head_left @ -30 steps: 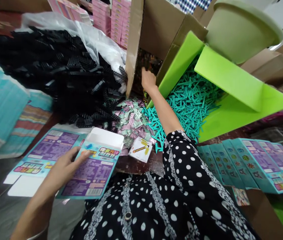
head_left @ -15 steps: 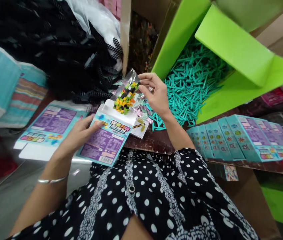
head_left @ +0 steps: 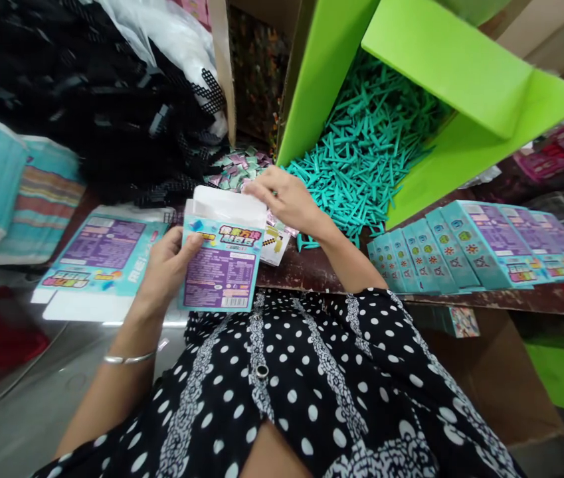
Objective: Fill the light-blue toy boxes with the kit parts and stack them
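My left hand (head_left: 169,262) grips a small teal and purple printed cardboard box (head_left: 222,265) by its left side, thumb on the front. The box stands upright before my body, and its white top flap (head_left: 229,202) is raised. At the flap's upper right corner, the bent fingers of my right hand (head_left: 284,196) are closed on the edge. No bag of coloured bricks shows now; the inside of the box is hidden. Just right of the box lies a white leaflet (head_left: 274,245) with a pickaxe picture. Small pink and green packets (head_left: 244,169) are heaped behind the box.
Flattened teal boxes (head_left: 102,252) lie at left, near a pile of black plastic pieces (head_left: 87,106). A green bin (head_left: 306,86) holds many turquoise sticks (head_left: 361,153). Filled-out boxes (head_left: 481,245) stand in a row on the right of the dark table (head_left: 311,273).
My right hand has come down and left to the box's top flap. The clear bag of coloured bricks it held above the box is out of sight. The box is more upright.
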The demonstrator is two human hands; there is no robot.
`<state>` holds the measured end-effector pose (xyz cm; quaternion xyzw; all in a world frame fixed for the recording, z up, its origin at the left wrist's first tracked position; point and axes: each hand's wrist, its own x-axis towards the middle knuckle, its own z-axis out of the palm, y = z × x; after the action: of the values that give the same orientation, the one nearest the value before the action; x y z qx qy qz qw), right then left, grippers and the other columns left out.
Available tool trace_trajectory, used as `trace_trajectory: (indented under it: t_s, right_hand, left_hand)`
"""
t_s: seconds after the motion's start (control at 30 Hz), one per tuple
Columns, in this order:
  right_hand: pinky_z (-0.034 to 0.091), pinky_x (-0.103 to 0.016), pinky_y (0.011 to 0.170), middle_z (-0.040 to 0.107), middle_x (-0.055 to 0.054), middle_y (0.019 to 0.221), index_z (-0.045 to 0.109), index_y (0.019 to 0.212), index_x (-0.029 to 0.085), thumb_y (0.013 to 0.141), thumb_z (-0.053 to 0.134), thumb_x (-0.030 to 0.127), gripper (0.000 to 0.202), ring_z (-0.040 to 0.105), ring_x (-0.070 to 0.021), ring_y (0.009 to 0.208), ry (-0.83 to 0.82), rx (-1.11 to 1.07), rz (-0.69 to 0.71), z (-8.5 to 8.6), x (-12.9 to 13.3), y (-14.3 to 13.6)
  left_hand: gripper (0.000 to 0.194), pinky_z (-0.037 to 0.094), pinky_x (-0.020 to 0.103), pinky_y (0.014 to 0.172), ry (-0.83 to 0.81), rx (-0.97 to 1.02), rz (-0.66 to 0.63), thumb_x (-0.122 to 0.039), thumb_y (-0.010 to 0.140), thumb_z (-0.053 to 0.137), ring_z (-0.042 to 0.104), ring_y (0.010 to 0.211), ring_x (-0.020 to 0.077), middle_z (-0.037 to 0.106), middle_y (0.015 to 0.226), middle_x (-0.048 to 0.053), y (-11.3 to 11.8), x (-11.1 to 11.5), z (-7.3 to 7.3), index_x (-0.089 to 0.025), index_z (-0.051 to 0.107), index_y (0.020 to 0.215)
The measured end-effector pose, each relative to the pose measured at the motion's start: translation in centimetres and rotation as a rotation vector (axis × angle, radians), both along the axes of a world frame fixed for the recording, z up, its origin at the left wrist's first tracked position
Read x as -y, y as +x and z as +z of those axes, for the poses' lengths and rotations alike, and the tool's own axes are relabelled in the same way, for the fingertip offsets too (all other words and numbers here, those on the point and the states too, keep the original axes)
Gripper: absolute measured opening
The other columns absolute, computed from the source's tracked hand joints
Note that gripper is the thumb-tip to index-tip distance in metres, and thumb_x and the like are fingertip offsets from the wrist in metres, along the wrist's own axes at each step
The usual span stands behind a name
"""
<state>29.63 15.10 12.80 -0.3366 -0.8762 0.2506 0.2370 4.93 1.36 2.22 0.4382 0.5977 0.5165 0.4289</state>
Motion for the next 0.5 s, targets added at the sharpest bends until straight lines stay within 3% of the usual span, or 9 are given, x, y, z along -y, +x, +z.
trace_trajectory:
  t_s: [0.07, 0.13, 0.23, 0.3, 0.37, 0.43, 0.5]
  right_hand:
    - [0.058, -0.045, 0.111, 0.077, -0.008, 0.125, 0.079, 0.131, 0.028, 0.115, 0.054, 0.050, 0.037, 0.068, -0.0260, 0.121, -0.007, -0.129, -0.111, -1.1, 1.1, 1.4]
    - [0.061, -0.046, 0.112, 0.075, -0.009, 0.142, 0.068, 0.154, 0.032, 0.112, 0.058, 0.056, 0.049, 0.068, -0.0273, 0.132, -0.125, -0.199, -0.103, -3.2, 3.0, 2.2]
    - [0.058, -0.048, 0.122, 0.069, -0.011, 0.159, 0.057, 0.167, 0.031, 0.109, 0.058, 0.064, 0.067, 0.063, -0.0294, 0.149, -0.280, -0.286, -0.121, -7.1, 6.5, 2.2]
    - [0.054, -0.047, 0.127, 0.069, -0.012, 0.159, 0.061, 0.162, 0.029, 0.110, 0.052, 0.066, 0.064, 0.061, -0.0291, 0.152, -0.293, -0.362, -0.204, -9.1, 8.2, 1.8]
    - [0.054, -0.046, 0.124, 0.074, -0.013, 0.146, 0.071, 0.145, 0.026, 0.113, 0.047, 0.066, 0.056, 0.067, -0.0284, 0.142, -0.280, -0.426, -0.245, -10.3, 9.2, 1.5]
    - [0.057, -0.044, 0.114, 0.077, -0.012, 0.125, 0.075, 0.120, 0.023, 0.114, 0.044, 0.064, 0.052, 0.071, -0.0268, 0.124, -0.263, -0.456, -0.232, -10.9, 9.5, 1.3]
    - [0.056, -0.041, 0.106, 0.073, -0.009, 0.108, 0.069, 0.102, 0.023, 0.114, 0.046, 0.064, 0.048, 0.069, -0.0241, 0.110, -0.250, -0.473, -0.223, -11.4, 9.4, 1.0]
  left_hand:
    - [0.054, 0.059, 0.042, 0.093, 0.063, 0.103, 0.065, -0.063, 0.091, 0.085, 0.073, 0.107, 0.0282, 0.078, 0.123, 0.012, 0.7, 0.3, -0.2, -0.023, 0.068, 0.123]
    - [0.073, 0.058, 0.045, 0.109, 0.124, 0.160, 0.094, -0.058, 0.091, 0.088, 0.072, 0.129, 0.0316, 0.073, 0.148, 0.014, 1.7, 0.7, -0.3, -0.028, 0.059, 0.151]
    - [0.089, 0.054, 0.046, 0.119, 0.157, 0.176, 0.079, -0.054, 0.094, 0.087, 0.065, 0.147, 0.0324, 0.058, 0.171, 0.013, 3.4, 1.5, -0.7, -0.035, 0.045, 0.170]
    - [0.081, 0.058, 0.044, 0.112, 0.133, 0.171, 0.058, -0.053, 0.094, 0.087, 0.070, 0.136, 0.0309, 0.068, 0.159, 0.013, 4.2, 1.9, -1.5, -0.034, 0.052, 0.165]
    - [0.064, 0.061, 0.040, 0.092, 0.121, 0.150, 0.061, -0.055, 0.093, 0.086, 0.075, 0.107, 0.0269, 0.079, 0.126, 0.010, 4.6, 2.1, -2.5, -0.030, 0.067, 0.149]
    - [0.042, 0.055, 0.035, 0.075, 0.148, 0.104, 0.111, -0.058, 0.095, 0.082, 0.068, 0.083, 0.0212, 0.075, 0.097, 0.006, 4.6, 2.0, -3.4, -0.024, 0.077, 0.119]
    - [0.040, 0.049, 0.033, 0.071, 0.202, 0.058, 0.180, -0.061, 0.098, 0.078, 0.059, 0.079, 0.0183, 0.067, 0.087, 0.004, 4.3, 1.6, -3.9, -0.021, 0.074, 0.093]
